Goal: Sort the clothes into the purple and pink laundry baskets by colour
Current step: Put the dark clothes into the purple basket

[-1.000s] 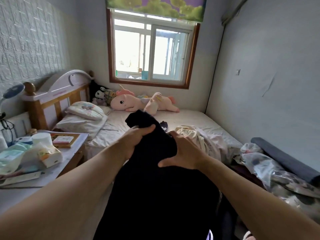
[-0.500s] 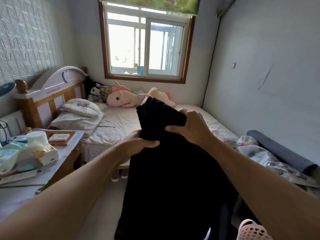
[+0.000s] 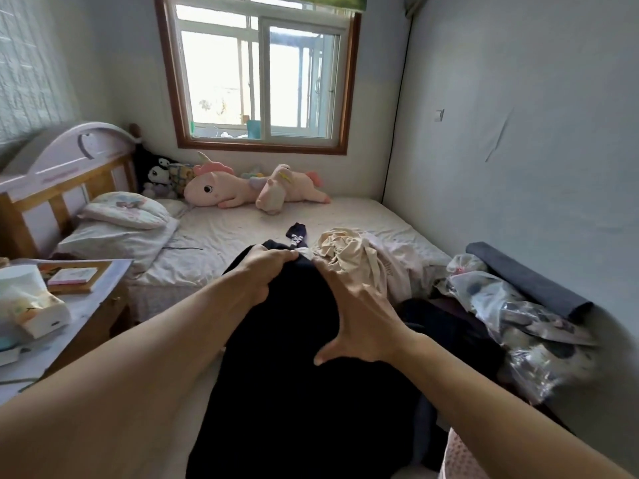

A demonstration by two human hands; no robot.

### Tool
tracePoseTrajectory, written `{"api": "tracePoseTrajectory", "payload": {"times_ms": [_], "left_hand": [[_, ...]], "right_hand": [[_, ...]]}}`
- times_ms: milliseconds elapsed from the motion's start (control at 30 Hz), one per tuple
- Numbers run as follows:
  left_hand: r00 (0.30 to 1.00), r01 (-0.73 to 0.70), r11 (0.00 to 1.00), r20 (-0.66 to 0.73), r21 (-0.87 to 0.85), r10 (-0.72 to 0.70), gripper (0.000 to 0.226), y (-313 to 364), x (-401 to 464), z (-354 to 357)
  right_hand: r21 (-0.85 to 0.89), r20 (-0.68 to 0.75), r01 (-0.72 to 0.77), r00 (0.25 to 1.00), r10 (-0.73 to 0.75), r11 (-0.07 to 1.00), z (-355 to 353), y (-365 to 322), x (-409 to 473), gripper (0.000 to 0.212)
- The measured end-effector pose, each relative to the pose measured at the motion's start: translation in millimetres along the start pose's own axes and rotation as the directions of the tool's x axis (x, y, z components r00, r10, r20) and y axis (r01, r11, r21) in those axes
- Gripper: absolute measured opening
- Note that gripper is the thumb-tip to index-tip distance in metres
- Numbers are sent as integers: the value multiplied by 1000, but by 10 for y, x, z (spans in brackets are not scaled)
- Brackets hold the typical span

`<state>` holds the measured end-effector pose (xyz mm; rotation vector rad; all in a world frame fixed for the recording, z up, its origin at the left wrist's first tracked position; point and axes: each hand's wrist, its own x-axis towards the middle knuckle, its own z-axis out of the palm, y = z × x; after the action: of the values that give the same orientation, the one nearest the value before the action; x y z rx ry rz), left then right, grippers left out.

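Sorting step, dark item in hand. Large black fabric garment [image 3: 294, 357] held up in front of body, hanging down over foot end of bed with pale wrinkled sheet [image 3: 221, 236]. Left hand [image 3: 262, 271] clamped on garment's top edge, fingers curled over a white label or trim there; firm grip. Right hand [image 3: 359, 319] spread flat against the cloth, fingers straight, thumb out, pressing, not grasping.

Cream crumpled cloth [image 3: 342, 250] and pale lilac-white garment [image 3: 404, 267] heaped on bed just beyond hands. Small navy sock with white pattern [image 3: 297, 233] lying on sheet behind left hand. More dark clothes [image 3: 456, 326] piled at right, beside crinkled clear plastic bags [image 3: 525, 316]. Pink perforated plastic laundry basket [image 3: 460, 458], rim only, bottom right corner. Purple basket not in view.

To do well: likely needs right hand closing on the fabric so both hands carry the weight, gathering the long hanging part so it does not drag or snag the dark pile. Check which basket takes darks before dropping; cannot tell from here. Keep light heap untouched while swinging across. Lower garment fully inside basket rim, not draped over edge.

Elsewhere: pink unicorn plush toy [image 3: 242, 190] under wooden-framed window [image 3: 259, 74], white tissue box [image 3: 38, 312] on tabletop [image 3: 86, 305] at left.
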<state>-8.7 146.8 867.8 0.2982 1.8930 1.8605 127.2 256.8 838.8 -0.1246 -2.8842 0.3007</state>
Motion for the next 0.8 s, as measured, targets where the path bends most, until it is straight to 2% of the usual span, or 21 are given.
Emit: {"api": "tracePoseTrajectory", "payload": {"times_ms": [33, 100, 200, 233, 300, 333, 367, 400, 433, 500, 567, 600, 667, 800], "left_hand": [[999, 39, 999, -8, 28, -39, 12, -15, 30, 21], [993, 115, 985, -23, 130, -113, 6, -45, 68, 61], [981, 195, 943, -35, 270, -192, 27, 0, 68, 131], [978, 202, 953, 10, 227, -210, 37, 31, 30, 173], [981, 151, 980, 102, 131, -164, 86, 42, 21, 221], [991, 72, 985, 101, 157, -89, 113, -8, 38, 246], [994, -41, 971, 111, 236, 15, 124, -72, 31, 264], [982, -163, 918, 149, 361, 116, 121, -142, 1, 302], [956, -281, 823, 219, 494, 195, 114, -215, -29, 360], [876, -480, 539, 345, 692, 337, 98, -332, -52, 490], [796, -521, 270, 346, 810, 496, 69, -322, -27, 608], [774, -487, 180, 326, 855, 543, 55, -296, 6, 659], [765, -415, 79, 302, 906, 569, 37, -241, 66, 742], [778, -433, 77, 329, 898, 536, 31, -268, 246, 883]], "right_hand": [[-93, -5, 8, 1000, -9, 996, 2, 44, -12, 124], [-227, -22, 27, 999, -33, 973, -24, 126, -8, 100], [-233, -32, 15, 999, -23, 972, -97, 269, 19, 65], [-207, -33, -4, 999, -3, 978, -136, 330, 27, 60], [-177, -61, -61, 997, 51, 982, -218, 467, 66, 51], [-184, -81, -88, 994, 74, 979, -255, 554, 82, 48], [-184, -94, -121, 990, 105, 975, -283, 638, 101, 47], [-168, -96, -147, 986, 133, 975, -305, 719, 126, 48], [-145, -84, -171, 983, 160, 974, -327, 793, 146, 49], [-112, -48, -182, 983, 178, 977, -369, 918, 152, 51], [-94, 3, -158, 987, 159, 983, -416, 1038, 130, 51], [-81, 32, -146, 988, 149, 986, -431, 1094, 106, 51], [-55, 63, -139, 988, 142, 989, -428, 1189, 62, 51], [-4, 15, -194, 981, 194, 981, -301, 1374, 36, 62]]}}
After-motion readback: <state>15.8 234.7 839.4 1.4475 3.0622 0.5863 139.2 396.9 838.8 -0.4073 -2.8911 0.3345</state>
